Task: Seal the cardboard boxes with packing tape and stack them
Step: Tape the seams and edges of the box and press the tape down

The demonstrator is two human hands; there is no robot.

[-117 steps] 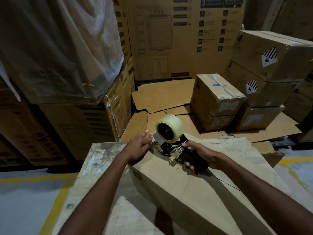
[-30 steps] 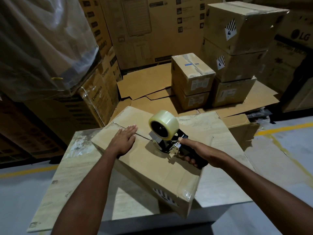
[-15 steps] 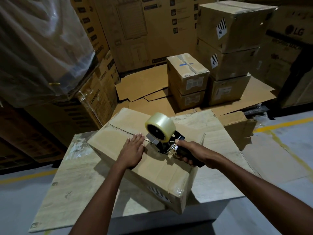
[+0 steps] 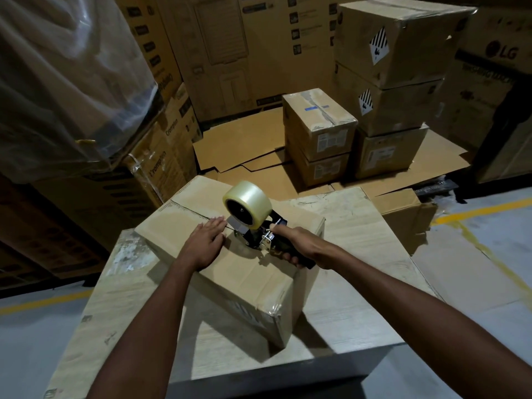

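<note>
A brown cardboard box lies on a worn table in front of me, its top flaps closed along a centre seam. My right hand grips the black handle of a tape dispenser carrying a clear tape roll, set down on the seam near the box's middle. My left hand rests flat on the box top just left of the dispenser, fingers straight along the seam. Clear tape shines on the box's near right corner.
Two small sealed boxes are stacked on flattened cardboard on the floor behind the table, beside a taller stack. Large plastic-wrapped cartons loom at left. A low box sits at the table's right. Yellow floor lines run right.
The box has been laid flat and turned on the table. The dispenser has travelled along the seam towards me, and my left hand has followed it, still flat on the top.
</note>
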